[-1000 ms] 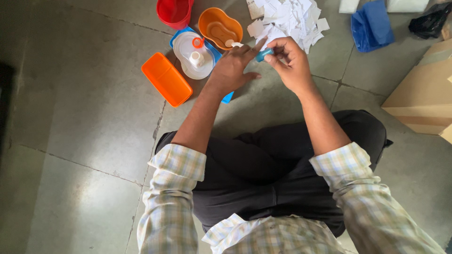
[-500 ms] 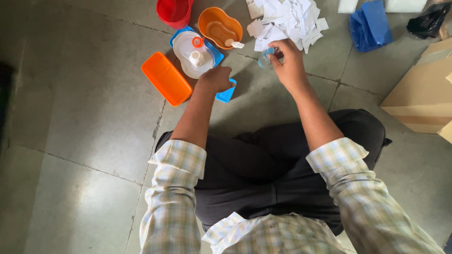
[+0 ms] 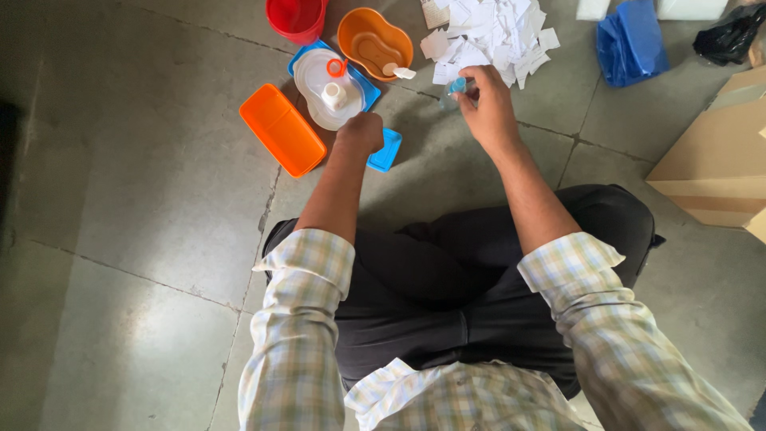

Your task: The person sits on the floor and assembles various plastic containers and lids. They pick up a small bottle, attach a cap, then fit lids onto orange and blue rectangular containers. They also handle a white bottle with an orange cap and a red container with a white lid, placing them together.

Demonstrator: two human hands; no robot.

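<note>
right hand [image 3: 488, 108]: fingers grasping small clear bottle with blue cap [image 3: 453, 90], beside heap of white paper slips [image 3: 495, 32] | left hand [image 3: 361, 132]: clenched fist at round white lidded container [image 3: 327, 80] | grey stone floor [image 3: 144, 199]

You are sitting cross-legged on a bare grey stone-tile floor [image 3: 120, 199], which suggests a small packing or sorting workroom rather than a kitchen or an office. No bench or table shows; the work is laid out on the ground itself. At the far side lies a heap of white paper slips [image 3: 491, 32], and to its left stand plastic tubs: an orange tray [image 3: 281, 128], an orange bowl [image 3: 363, 32] and a red cup [image 3: 295, 16]. On the right sits a brown cardboard carton [image 3: 718, 160], with a blue bag [image 3: 630, 40] and a black bag [image 3: 726, 36] beyond it.
</note>
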